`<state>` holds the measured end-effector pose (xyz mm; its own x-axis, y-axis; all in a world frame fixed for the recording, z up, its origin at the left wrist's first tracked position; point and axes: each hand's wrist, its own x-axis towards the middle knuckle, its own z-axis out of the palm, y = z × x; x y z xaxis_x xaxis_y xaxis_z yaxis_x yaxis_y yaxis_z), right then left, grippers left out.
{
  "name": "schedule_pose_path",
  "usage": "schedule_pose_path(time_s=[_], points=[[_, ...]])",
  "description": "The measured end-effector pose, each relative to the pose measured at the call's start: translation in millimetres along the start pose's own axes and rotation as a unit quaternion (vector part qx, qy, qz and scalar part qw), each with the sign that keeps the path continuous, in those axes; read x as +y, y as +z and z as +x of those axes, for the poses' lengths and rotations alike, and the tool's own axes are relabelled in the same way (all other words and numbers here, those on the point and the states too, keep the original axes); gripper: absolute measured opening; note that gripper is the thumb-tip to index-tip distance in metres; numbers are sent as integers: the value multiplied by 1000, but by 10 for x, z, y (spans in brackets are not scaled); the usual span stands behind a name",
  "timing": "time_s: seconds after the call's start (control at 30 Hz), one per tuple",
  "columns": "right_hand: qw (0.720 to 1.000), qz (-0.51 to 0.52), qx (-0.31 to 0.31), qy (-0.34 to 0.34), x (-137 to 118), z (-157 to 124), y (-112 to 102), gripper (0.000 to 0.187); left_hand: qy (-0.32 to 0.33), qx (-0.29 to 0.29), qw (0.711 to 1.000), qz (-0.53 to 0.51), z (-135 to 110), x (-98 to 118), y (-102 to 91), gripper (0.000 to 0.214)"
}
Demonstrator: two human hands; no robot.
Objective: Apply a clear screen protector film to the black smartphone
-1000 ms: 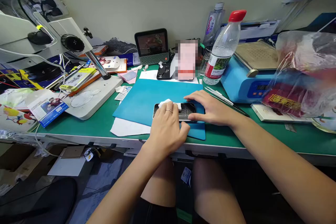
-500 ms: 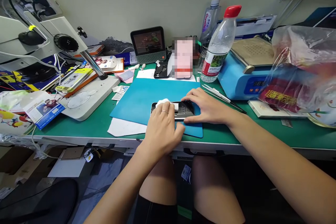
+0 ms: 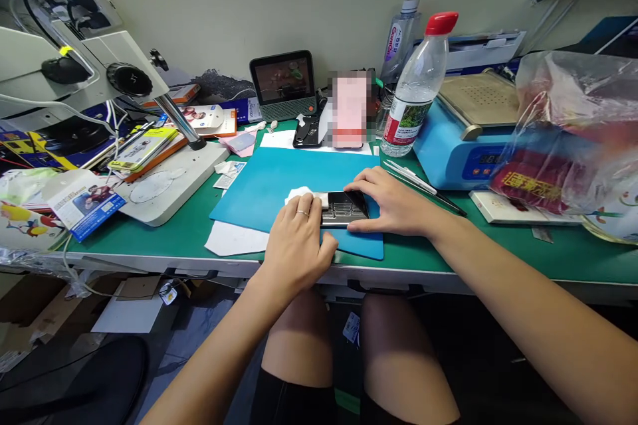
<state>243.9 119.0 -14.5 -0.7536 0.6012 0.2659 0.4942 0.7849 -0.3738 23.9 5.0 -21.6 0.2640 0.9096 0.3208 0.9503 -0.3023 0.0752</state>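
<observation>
A dark phone (image 3: pixel 343 210) lies flat on the blue mat (image 3: pixel 279 172), its long side running left to right. My right hand (image 3: pixel 393 202) grips its right end, thumb on the near edge and fingers at the far edge. My left hand (image 3: pixel 299 239), with a ring on one finger, presses a folded white tissue (image 3: pixel 321 199) onto the phone's left part. That hand and the tissue hide the phone's left end. A sheet of white paper (image 3: pixel 232 239) sticks out from under the mat.
Right of the mat lie tweezers (image 3: pixel 423 186) and a blue heating device (image 3: pixel 448 153). A red-capped bottle (image 3: pixel 413 93), a small screen (image 3: pixel 284 83) and a blurred pink object (image 3: pixel 349 109) stand behind. A microscope stand (image 3: pixel 174 192) is at left, a plastic bag (image 3: pixel 573 126) at right.
My left hand has slid left along the phone with the tissue, uncovering more of the phone's middle. My right hand stays at the phone's right end.
</observation>
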Motion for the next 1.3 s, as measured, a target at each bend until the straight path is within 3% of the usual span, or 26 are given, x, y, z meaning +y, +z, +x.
schedule_pose_path(time_s=[0.13, 0.33, 0.6, 0.93, 1.07, 1.17, 1.3], points=[[1000, -1, 0, 3, 0, 4, 6, 73, 11, -6, 1000, 1, 98, -25, -18, 39], [1000, -7, 3, -5, 13, 3, 16, 74, 23, -12, 1000, 11, -135, -29, -91, 48], [1000, -13, 20, -19, 24, 1, 24, 69, 20, -31, 999, 11, 196, -43, -35, 41], [1000, -4, 10, 0, 36, -7, 18, 77, 3, -31, 999, 18, -236, -112, -167, 49], [1000, -7, 13, 7, 44, 7, 32, 97, -13, -33, 999, 32, -324, -83, -200, 50], [1000, -24, 9, -3, 44, 29, 48, 107, -8, -36, 999, 28, -341, -23, -189, 49], [999, -37, 9, -24, 42, 32, 60, 99, 26, -28, 999, -12, -194, 152, -114, 50]])
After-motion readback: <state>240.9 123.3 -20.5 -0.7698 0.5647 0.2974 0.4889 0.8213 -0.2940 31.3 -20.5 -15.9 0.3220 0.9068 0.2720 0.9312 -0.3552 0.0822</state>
